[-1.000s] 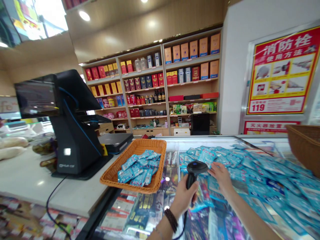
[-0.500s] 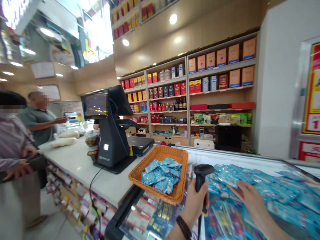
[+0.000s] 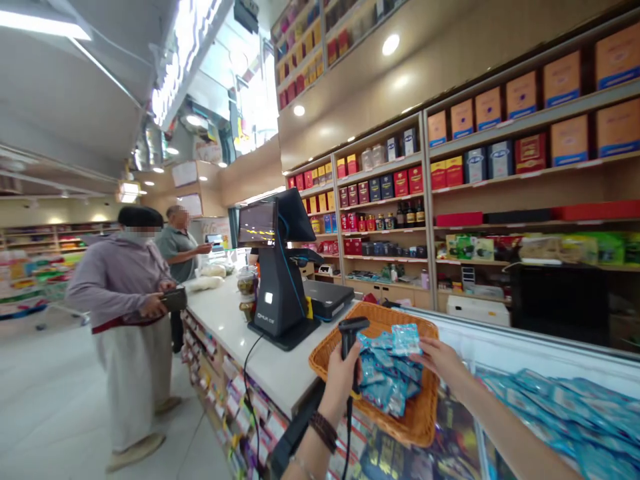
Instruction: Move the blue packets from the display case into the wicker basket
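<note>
Listing the change first: our right grip (image 3: 441, 360) has left the pile (image 3: 570, 407) and come to the basket (image 3: 428, 407), bringing a packet with it. We judge this as one more packet carried across to the heap.

Item, one packet (image 3: 406, 340), blue: toward the basket's far right corner, at the top of the heap (image 3: 385, 383); our right grip pinches its right side. Whether the heap bears its weight, we cannot tell.

Item, one scanner (image 3: 353, 326), black: upright in our left grip (image 3: 340, 373), fingers wrapped round its handle, above the basket's left part; half a second ago, right of the basket.

Item, one basket, wicker: at the left edge of the glass table (image 3: 505, 341), beside the near right corner of the white table (image 3: 225, 337); heap of packets within.

Item, the pile: loose along the glass table's right side, well apart from the basket.

Item, one till (image 3: 273, 293): on the white table, toward its right edge.

Item, two people (image 3: 120, 283): by the white table's left edge, now more fully in view.
</note>
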`<state>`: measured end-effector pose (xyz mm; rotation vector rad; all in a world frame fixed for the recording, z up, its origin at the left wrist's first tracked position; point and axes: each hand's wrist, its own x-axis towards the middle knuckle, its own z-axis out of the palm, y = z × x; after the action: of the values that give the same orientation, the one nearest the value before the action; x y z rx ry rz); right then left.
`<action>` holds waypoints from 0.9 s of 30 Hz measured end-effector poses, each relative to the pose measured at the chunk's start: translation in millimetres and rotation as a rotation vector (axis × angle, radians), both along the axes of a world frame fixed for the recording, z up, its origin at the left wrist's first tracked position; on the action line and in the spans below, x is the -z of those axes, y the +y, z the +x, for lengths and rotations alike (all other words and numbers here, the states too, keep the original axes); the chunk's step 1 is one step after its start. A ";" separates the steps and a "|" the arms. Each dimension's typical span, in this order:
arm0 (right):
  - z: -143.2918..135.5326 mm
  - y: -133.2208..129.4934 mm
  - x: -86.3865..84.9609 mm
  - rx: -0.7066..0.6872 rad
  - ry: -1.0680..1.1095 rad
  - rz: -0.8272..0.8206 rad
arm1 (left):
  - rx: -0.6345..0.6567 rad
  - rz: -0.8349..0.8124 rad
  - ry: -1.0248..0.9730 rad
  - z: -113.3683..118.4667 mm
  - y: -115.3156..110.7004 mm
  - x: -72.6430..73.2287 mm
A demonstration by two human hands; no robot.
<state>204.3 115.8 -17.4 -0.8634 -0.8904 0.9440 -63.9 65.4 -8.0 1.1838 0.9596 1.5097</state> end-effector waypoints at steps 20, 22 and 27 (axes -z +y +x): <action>163.9 -130.5 25.5 0.581 -0.382 -0.070 | 0.319 0.060 -0.014 99.2 -52.8 -0.8; 192.6 -159.8 24.1 0.629 -0.383 -0.139 | 0.376 0.072 -0.008 125.0 -59.7 0.3; 235.4 -225.8 37.2 0.553 -0.519 -0.242 | 0.496 0.093 0.013 183.6 -75.8 9.1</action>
<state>439.7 -110.0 -54.6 -1.5119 -0.9068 0.3434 119.7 -10.4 -17.1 1.3777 0.5498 1.1563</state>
